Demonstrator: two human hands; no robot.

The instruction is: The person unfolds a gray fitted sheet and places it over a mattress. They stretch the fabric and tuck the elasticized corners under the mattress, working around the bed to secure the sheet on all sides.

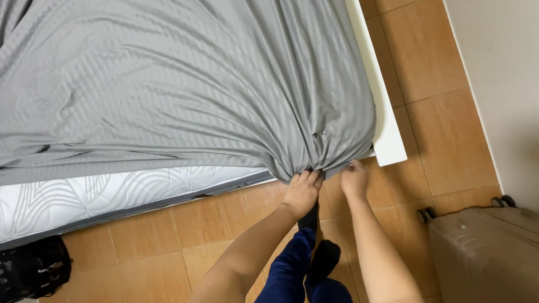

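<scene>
Down at six o'clock, dark blue trouser legs (294, 290) and black-socked feet (322, 256) stand on the orange-brown tiled floor (149, 259). Both bare forearms reach up toward twelve. The left hand (302, 190) is closed on the bunched corner of the grey striped fitted sheet (178, 66), fingers curled into the gathered folds. Just at its three o'clock, the right hand (354, 178) pinches the same gathered edge, fingers folded over the cloth. So the sheet's corner sits right in both grips, and the rest fans away toward eleven, pulled taut in radiating creases over the white quilted mattress (74, 200). The risk, as I judge it: that fabric is stretched hard, so a slipping pinch would let the corner snap back up the bed. The white bed frame corner (389, 141) at one o'clock could also snag it. A brown hard-shell suitcase (505, 280) stands at four o'clock, a black bag (16, 271) at eight.
</scene>
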